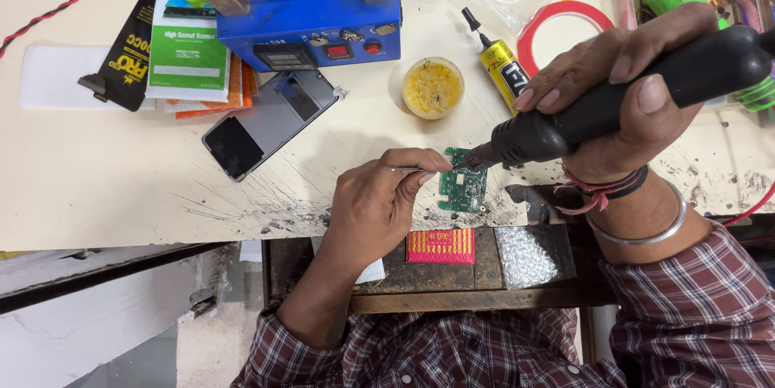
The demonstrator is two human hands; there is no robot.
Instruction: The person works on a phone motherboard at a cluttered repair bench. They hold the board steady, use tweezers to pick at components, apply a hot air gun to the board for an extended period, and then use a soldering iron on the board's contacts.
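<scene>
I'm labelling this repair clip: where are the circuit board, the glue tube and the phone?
circuit board (463, 190), head view, middle of green face.
glue tube (505, 73), head view, yellow body.
phone (270, 121), head view, middle of dark back.

This is a small electronics repair workshop, most likely for phones. The cream workbench (121, 186) is scratched and stained dark near its front edge. A blue heating machine (311, 8) with knobs and a switch stands at the back, and a dismantled phone (270, 121) lies in front of it. A bare green circuit board (463, 188) sits on the bench beside a round tin of yellow flux (433, 87), a glue tube (502, 71) and a roll of red tape (565, 16). Packets of screen protectors (190, 41) are stacked at the left.
</scene>
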